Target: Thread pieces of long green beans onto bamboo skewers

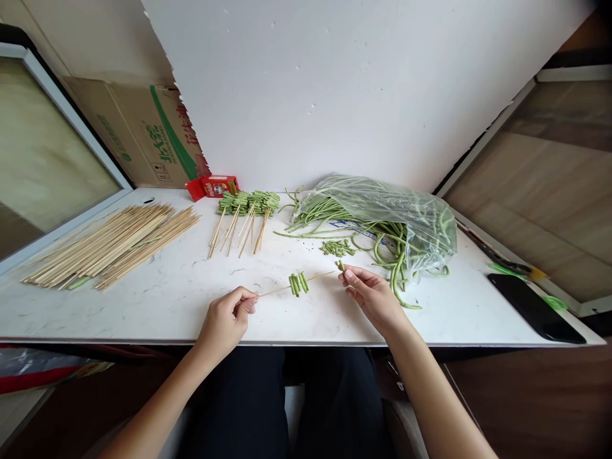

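At near centre I see the left hand [225, 319] pinching a skewer [275, 291], its tip pointing toward the right hand [375, 296], which pinches a bean piece [340, 266], so a slip could prick a finger.

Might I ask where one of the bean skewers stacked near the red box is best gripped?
Probably by the bare sticks, coming from the near side: they jut toward the near edge of the table, while the bean pieces bunch at the far ends.

One held skewer [275, 292]; four threaded bean pieces [305, 282]; one bag [377, 191]; one phone [535, 308]; one red box [218, 187]; one carton [136, 134].
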A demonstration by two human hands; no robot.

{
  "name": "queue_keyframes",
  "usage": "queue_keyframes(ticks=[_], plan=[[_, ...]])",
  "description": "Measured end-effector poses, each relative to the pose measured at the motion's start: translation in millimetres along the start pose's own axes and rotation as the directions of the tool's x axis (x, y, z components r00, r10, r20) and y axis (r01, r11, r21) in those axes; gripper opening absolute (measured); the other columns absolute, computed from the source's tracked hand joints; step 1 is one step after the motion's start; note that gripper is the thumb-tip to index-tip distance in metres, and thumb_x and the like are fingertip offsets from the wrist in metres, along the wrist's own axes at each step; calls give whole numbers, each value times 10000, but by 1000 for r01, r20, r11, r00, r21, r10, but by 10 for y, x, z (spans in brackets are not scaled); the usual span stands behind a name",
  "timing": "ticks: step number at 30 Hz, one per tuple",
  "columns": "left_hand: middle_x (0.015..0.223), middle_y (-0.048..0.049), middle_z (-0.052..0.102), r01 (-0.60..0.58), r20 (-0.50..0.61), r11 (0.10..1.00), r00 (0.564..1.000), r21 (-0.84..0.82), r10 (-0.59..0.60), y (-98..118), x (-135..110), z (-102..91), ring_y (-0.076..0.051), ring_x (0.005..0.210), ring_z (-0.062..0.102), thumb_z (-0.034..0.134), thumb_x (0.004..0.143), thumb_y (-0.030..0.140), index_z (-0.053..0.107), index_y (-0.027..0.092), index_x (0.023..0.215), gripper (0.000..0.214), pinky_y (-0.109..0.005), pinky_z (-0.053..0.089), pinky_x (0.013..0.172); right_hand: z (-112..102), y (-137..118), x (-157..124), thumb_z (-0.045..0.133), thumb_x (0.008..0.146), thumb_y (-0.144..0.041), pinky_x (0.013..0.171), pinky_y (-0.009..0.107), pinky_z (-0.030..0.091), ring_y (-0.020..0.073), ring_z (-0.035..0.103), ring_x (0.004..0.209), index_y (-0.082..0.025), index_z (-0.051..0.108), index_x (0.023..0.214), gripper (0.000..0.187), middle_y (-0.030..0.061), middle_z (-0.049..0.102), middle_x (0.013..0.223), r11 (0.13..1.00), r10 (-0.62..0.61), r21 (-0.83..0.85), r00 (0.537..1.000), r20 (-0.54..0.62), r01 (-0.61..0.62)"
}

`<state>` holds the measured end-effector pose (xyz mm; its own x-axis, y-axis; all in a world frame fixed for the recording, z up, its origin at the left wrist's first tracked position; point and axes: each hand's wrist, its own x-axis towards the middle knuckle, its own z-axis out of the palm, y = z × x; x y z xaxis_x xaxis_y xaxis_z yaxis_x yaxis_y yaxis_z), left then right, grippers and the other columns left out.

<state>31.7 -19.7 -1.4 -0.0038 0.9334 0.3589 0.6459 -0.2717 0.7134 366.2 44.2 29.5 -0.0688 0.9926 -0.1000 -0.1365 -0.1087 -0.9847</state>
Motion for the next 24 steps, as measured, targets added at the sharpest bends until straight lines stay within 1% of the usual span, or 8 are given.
queue_keyframes(ticks=[3, 5, 8, 16, 24], plan=[[728, 0, 723, -11, 5, 1000, 1000, 19, 11, 2, -6, 0, -135, 646, 682, 554, 1006, 251, 692, 206, 898, 180, -224, 523, 642, 93, 22, -26, 930, 717, -585, 716, 295, 497, 176, 621, 817, -217, 810, 941, 447, 74, 755, 951, 997, 26, 71, 999, 44, -29], [727, -1, 725, -19, 1, 999, 1000, 30, 19, 7, -6, -2, -140, 654, 687, 549, 1006, 250, 690, 209, 895, 184, -227, 527, 646, 141, 24, -45, 921, 730, -588, 735, 300, 501, 176, 619, 819, -218, 805, 924, 434, 67, 745, 936, 997, 38, 67, 997, 70, -42], [726, -5, 730, -17, -7, 999, 1000, 39, 17, 15, -4, -5, -148, 667, 699, 545, 1005, 259, 689, 211, 892, 189, -232, 534, 653, 178, 24, -65, 909, 744, -588, 736, 302, 495, 174, 615, 816, -219, 793, 902, 419, 52, 730, 907, 998, 34, 57, 997, 74, -39], [717, -3, 734, -2, -12, 1000, 1000, 24, 2, 29, 1, -8, -150, 664, 702, 566, 994, 276, 697, 211, 872, 191, -227, 531, 647, 181, 22, -70, 935, 719, -551, 709, 282, 476, 154, 585, 782, -223, 795, 891, 396, 30, 698, 867, 995, 42, 92, 997, 66, -48], [718, -4, 731, 7, -5, 1000, 1000, 22, -7, 31, 3, -13, -145, 659, 695, 568, 989, 264, 704, 206, 875, 186, -226, 529, 645, 179, 29, -63, 934, 708, -569, 700, 275, 490, 161, 581, 790, -221, 783, 892, 421, 41, 692, 879, 996, 41, 80, 998, 54, -46]])
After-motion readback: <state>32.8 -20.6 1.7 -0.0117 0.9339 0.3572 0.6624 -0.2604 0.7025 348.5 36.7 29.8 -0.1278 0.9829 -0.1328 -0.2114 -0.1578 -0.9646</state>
